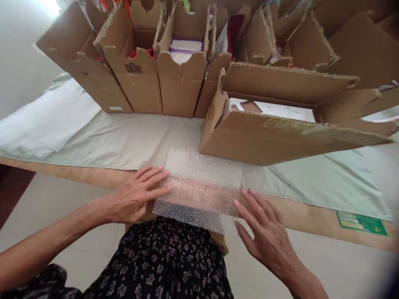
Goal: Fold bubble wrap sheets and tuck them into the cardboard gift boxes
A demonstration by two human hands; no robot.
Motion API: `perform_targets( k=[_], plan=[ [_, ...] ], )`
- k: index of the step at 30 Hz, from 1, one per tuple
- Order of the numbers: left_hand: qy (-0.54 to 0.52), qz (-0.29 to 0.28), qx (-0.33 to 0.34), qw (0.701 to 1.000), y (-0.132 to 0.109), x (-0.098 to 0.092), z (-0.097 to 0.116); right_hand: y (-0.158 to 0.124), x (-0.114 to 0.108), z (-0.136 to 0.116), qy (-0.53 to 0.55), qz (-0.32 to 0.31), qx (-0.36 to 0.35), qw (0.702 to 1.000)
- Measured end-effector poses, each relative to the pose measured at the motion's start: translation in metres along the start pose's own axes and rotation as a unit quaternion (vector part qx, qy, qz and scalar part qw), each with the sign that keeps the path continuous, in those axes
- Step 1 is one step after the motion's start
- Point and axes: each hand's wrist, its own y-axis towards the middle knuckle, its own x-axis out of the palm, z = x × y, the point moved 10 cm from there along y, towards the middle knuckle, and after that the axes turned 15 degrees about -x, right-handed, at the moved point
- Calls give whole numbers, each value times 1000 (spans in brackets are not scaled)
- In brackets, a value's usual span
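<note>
A clear sheet of bubble wrap lies across the front edge of the table, its near part hanging over my lap. My left hand rests at the sheet's left edge with fingers stretched out, the fingertips on the plastic. On the opposite side, my right hand has its fingers spread, with the fingertips at or just beside the sheet's right edge. Neither hand grips anything. Through the plastic the cloth, the wooden edge and the dark floral clothing show.
Several open cardboard bins line the back. Closer stands a long cardboard box with a white printed box inside. White sheets lie at left on the pale green cloth. A green label is on the wooden edge at right.
</note>
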Motion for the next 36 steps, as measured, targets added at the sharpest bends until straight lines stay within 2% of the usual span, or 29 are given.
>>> perform_targets(
  k=[2, 5, 8, 10, 13, 15, 16, 19, 22, 25, 27, 29, 32, 34, 36],
  plan=[
    [8, -11, 19, 1000, -3, 11, 3, 7, 7, -4, 45, 13, -26, 999],
    [-18, 12, 29, 999, 3, 14, 3, 12, 5, 3, 141, 93, -25, 985],
    [-94, 87, 33, 991, 10, -4, 6, 4, 0, 21, 246, 163, 62, 953],
    [-159, 117, 13, 980, 17, -15, 7, -4, -1, 33, 267, 183, 143, 935],
    [-207, 89, -109, 968, 34, -14, -2, -12, -2, 47, 215, 196, 233, 928],
    [-189, 66, -195, 960, 43, -8, -10, -8, -2, 51, 149, 189, 243, 940],
    [-169, 64, -218, 959, 47, -6, -12, -4, -1, 51, 108, 185, 236, 948],
    [-80, 69, -231, 967, 53, -4, -13, 2, 0, 50, -5, 177, 212, 961],
    [-17, 81, -240, 967, 47, -6, -16, -3, -4, 53, -44, 169, 218, 960],
    [4, 184, -232, 955, 32, -29, -6, -5, -20, 51, -57, 186, 219, 956],
    [10, 247, -186, 951, 28, -37, 14, 10, -24, 41, -46, 187, 193, 962],
    [18, 234, -115, 965, 35, -23, 38, 38, -13, 23, -13, 152, 142, 978],
    [45, 151, -52, 986, 53, 19, 60, 75, 27, -5, 43, 52, 64, 996],
    [63, 115, -55, 990, 60, 39, 60, 77, 49, -13, 60, -2, 43, 997],
    [73, 92, -63, 991, 62, 49, 56, 58, 57, -10, 50, -26, 44, 997]
  ],
)
